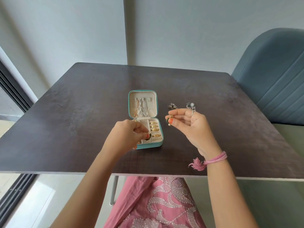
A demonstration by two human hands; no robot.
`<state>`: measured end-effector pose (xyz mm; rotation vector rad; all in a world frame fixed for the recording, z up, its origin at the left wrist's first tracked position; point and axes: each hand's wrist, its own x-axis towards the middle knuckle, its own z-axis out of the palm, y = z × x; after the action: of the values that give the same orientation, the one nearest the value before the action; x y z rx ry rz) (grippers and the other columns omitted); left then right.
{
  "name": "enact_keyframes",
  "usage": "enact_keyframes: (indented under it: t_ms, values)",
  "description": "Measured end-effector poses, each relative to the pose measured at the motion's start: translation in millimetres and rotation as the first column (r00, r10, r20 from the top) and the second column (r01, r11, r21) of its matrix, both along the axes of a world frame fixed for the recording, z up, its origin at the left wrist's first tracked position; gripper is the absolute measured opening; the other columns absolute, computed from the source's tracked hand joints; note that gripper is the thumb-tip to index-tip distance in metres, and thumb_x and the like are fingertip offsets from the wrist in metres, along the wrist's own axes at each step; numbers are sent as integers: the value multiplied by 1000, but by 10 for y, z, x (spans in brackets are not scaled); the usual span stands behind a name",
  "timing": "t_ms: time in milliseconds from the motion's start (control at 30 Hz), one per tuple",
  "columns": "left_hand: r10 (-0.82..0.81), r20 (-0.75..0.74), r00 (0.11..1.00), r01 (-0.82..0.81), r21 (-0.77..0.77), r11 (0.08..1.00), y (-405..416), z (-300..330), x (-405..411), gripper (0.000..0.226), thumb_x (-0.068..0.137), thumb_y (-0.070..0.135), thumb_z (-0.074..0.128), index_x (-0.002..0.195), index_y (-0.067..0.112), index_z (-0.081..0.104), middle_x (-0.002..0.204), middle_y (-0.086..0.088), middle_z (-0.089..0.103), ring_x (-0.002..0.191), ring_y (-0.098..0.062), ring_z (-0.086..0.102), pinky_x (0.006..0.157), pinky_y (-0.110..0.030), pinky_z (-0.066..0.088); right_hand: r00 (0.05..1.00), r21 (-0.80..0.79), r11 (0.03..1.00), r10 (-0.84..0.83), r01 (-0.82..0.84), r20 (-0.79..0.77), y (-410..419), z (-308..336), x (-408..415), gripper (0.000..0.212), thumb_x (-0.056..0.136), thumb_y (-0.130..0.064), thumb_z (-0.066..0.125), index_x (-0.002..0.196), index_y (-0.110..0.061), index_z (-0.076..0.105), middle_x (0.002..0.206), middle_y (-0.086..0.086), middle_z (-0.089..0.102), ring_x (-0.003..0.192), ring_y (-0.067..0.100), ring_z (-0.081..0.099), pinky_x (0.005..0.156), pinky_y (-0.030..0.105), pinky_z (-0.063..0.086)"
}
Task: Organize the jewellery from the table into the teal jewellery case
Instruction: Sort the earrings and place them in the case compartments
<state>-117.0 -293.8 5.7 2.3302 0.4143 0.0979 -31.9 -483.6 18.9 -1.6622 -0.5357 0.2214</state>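
The teal jewellery case [144, 146] lies open at the middle of the dark table [82, 112]. Its lid holds several chains [142, 106]; its right column holds several gold rings [154, 129]. My left hand [130, 134] reaches into the case's left compartments and pinches a green-beaded earring [148, 137] over a lower slot. My right hand [189, 124] hovers to the right of the case and pinches a matching green and gold earring [169, 120] with a pearl drop. Black and silver earrings [172, 106] and a silver flower pair [190, 105] lie on the table beyond my right hand.
A blue-grey upholstered chair [276, 79] stands at the table's right side. The wall runs behind the table's far edge, and a window frame [11, 89] lies to the left. My pink garment shows below the near table edge.
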Motion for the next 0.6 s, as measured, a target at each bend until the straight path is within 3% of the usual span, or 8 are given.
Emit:
enact_keyframes:
  t_ms: [100, 267, 600]
  values:
    - [-32, -56, 998, 36, 59, 998, -8, 14, 8, 5, 84, 25, 70, 87, 28, 73, 84, 11, 69, 46, -9, 63, 50, -14, 50, 1000, -10, 1000, 4, -4, -1, 6, -16, 4, 17, 82, -11, 72, 96, -21, 70, 93, -2, 75, 91, 13, 70, 87, 25, 54]
    - [-35, -104, 994, 55, 194, 979, -8, 26, 37, 10, 86, 24, 64, 87, 31, 72, 90, 8, 71, 51, -6, 60, 68, -29, 56, 1000, -20, 1000, 6, -6, 5, 22, -24, 11, 17, 83, -10, 71, 96, -21, 70, 93, -1, 75, 90, 12, 70, 86, 24, 54]
    - [-62, -210, 976, 119, 269, 956, -24, 73, 176, 13, 86, 25, 62, 91, 30, 73, 97, 5, 69, 73, -13, 65, 72, -31, 57, 999, -56, 998, 40, -39, 15, 58, -66, 20, 17, 82, -12, 72, 95, -23, 70, 94, -2, 75, 92, 12, 69, 90, 29, 54]
